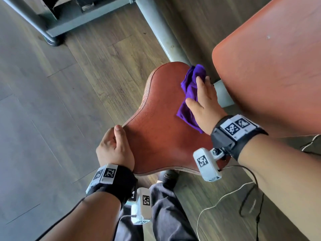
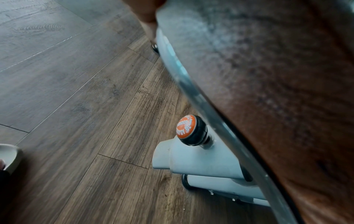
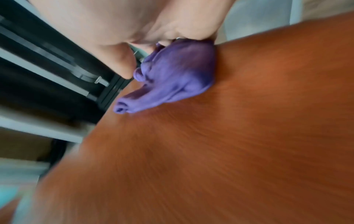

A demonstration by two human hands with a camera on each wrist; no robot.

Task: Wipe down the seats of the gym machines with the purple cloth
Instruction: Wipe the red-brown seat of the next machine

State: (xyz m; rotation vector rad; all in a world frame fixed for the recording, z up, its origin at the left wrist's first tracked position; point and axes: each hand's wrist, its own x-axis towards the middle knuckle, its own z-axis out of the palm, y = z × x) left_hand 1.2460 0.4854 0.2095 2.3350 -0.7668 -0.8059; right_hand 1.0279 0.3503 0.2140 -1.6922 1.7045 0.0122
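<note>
- Purple cloth (image 1: 190,94): bunched, lying on the far right part of the brown seat (image 1: 161,122), close to the seat's right edge; it is pressed flat against the upholstery.
- Right hand (image 1: 204,108): laid palm-down on the cloth with fingers extended and the thumb spread to the left, pressing, not clenching. The right wrist view, heavily blurred, shows the cloth crumpled under the fingers on the orange-brown surface.
- Left hand (image 1: 114,146): at the near left edge of the seat, thumb on top of the stitched rim and fingers curled round the edge, apparently steadying the pad.
- Seat underside (left wrist view): a grey metal support (image 2: 201,160) carrying an orange-capped adjustment knob (image 2: 191,130) below the pad.
- Surroundings: a second, larger orange pad (image 1: 271,66) to the right of the seat; a grey frame tube (image 1: 159,32) running to the far side; wood-effect floor (image 1: 52,101) all round; cables (image 1: 246,197) trail on the floor near the right forearm.
- Progress (judgement): wiping of this seat is under way. The upholstery shows no visible difference between cleaned and uncleaned areas, so how much of it has been covered cannot be told. The left and near parts lie apart from the cloth, and the neighbouring pad and any other machines may remain.
</note>
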